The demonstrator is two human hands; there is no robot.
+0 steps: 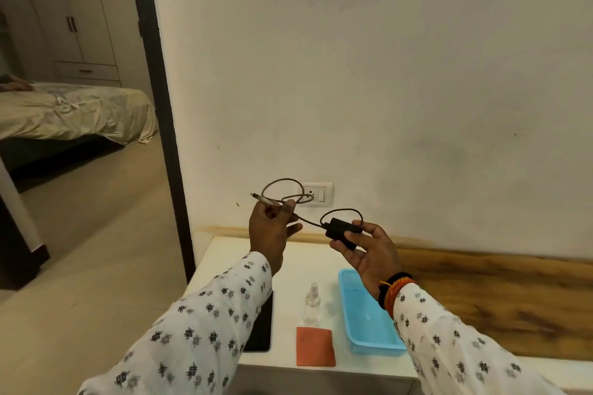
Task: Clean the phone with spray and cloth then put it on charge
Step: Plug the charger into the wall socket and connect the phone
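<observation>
Phone [261,324]: dark slab, flat on white table [224,253], left side, mostly hidden under left sleeve [205,324]; only right edge and near corner showing. Not yet on charge.

Left hand [272,228]: raised over table's far edge, thumb and fingertips pinching charger cable [282,189] close behind the plug end. Plug tip pointing up and left, free of everything.

Charger cable: dark, thin, looped once above left hand, second loop near the adapter; loops crossing in front of wall socket [316,194]. Slack, possibly tangled; hard to tell.

Wall socket: white plate, low on wall, just above table line, switch at its right.

Charger adapter [343,232]: black block, clasped in right hand [369,253] between thumb and curled fingers, palm up.

Spray bottle [313,301]: clear, upright, middle of table, unheld.

Cloth [316,346]: orange square, flat, just in front of spray bottle, near table's front edge.

Blue tray [369,330]: right of bottle, under right wrist; seemingly nothing in it.

Step in hand, by judgement: readying the charger. To do well: shake out both loops before plugging, keeping hold behind the plug end, not on the wire; seat adapter squarely in socket with right hand; leave enough slack to reach phone without dragging bottle over. Cleaning state of phone not judgeable from here.
</observation>
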